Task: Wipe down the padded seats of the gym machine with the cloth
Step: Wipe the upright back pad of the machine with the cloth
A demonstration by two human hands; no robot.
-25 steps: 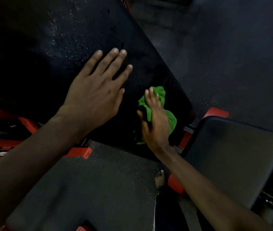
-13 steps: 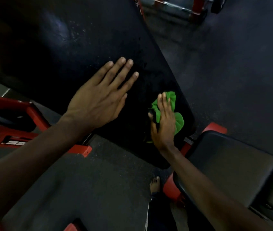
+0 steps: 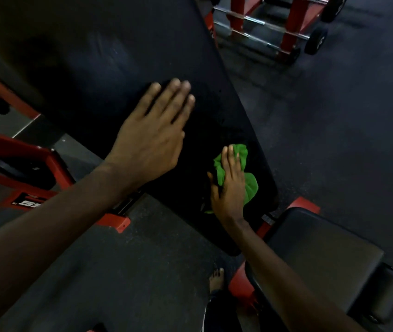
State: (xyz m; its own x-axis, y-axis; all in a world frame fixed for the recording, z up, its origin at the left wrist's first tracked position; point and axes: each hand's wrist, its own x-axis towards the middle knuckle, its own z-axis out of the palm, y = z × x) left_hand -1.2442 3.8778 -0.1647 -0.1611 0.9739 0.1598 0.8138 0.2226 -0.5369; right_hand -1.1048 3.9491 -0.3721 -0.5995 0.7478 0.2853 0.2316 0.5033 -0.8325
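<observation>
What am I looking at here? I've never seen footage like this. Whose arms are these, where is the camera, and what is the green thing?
There is one picture of this moment, taken by a wide-angle camera worn on a person's head and looking down, so the two arms are that person's own. No robot is involved.

The left hand lies flat, fingers straight, on a long black pad of a gym machine. The right hand presses a bunched green cloth against the lower end of the same pad; that is the wiping cloth.

At lower right is a second pad, the seat. Both sit on a red frame. At the top right stands a red rack with chrome bars. The person's foot shows on the dark floor below.
</observation>
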